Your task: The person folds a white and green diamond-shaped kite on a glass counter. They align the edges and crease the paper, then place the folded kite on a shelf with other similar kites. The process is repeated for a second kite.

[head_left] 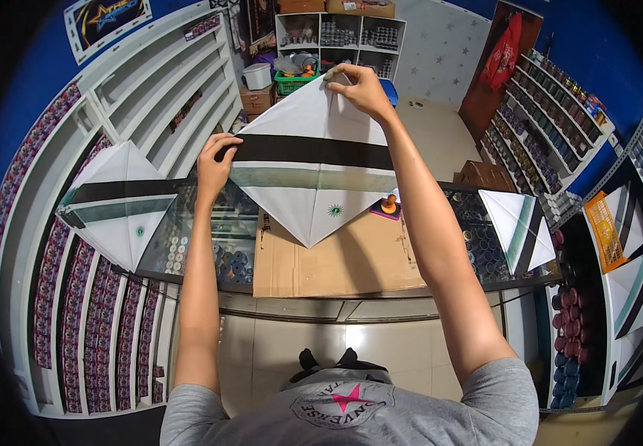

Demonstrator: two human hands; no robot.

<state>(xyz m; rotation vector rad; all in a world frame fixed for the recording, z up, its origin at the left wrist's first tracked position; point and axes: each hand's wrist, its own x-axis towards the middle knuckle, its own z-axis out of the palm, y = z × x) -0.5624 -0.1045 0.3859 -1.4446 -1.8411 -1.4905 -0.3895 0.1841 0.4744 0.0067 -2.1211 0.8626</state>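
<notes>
A white diamond-shaped kite [293, 203] with a black band, a green band and a small green printed emblem is held up above the counter. My left hand [214, 164] pinches its left corner between thumb and fingers. At the top corner, my right hand [361, 92] grips the kite; its fingertips look stained dark. The lower tip hangs over a flat cardboard sheet [305, 276]. Behind the kite's lower right edge, a stamp with an orange handle [389, 205] stands on an ink pad [378, 209]. My right forearm hides the kite's right corner.
Similar kites [115, 203] lie stacked on the left end of the glass-topped counter [187, 245], and others [522, 231] rest at the right end. White shelves [165, 92] line the left wall. Spool racks [544, 128] stand at right. A green basket [293, 85] sits beyond the counter.
</notes>
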